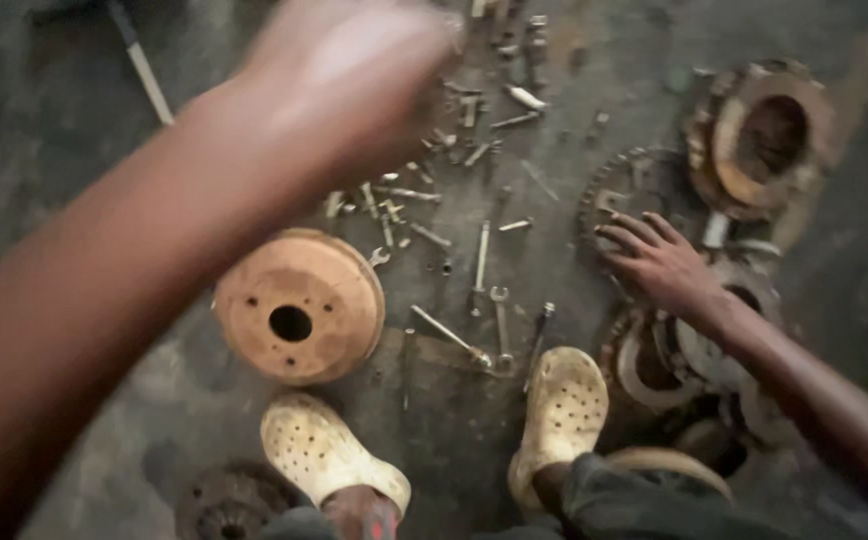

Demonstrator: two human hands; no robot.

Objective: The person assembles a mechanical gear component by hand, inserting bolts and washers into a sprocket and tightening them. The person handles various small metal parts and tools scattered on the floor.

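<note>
Because it is raised close to the camera and blurred, the left hand (pixel 349 80) fills the upper left, and I cannot tell how its fingers are set or whether they hold anything; its knuckles hide part of the scattered bolts (pixel 404 195) just past them. Below that forearm lies a rusty brake drum (pixel 299 305), whole and easy to read. At the right, a worn ring-shaped hub (pixel 759 135) sits beyond the right hand (pixel 659 262), its edge soft in the blur. The right hand's fingers (pixel 626 232) are spread, their tips resting on a toothed sprocket (pixel 619 190), half covered by the palm. Between drum and fingers lie several wrenches (pixel 499 320), near two pale clogs (pixel 564 410).
</note>
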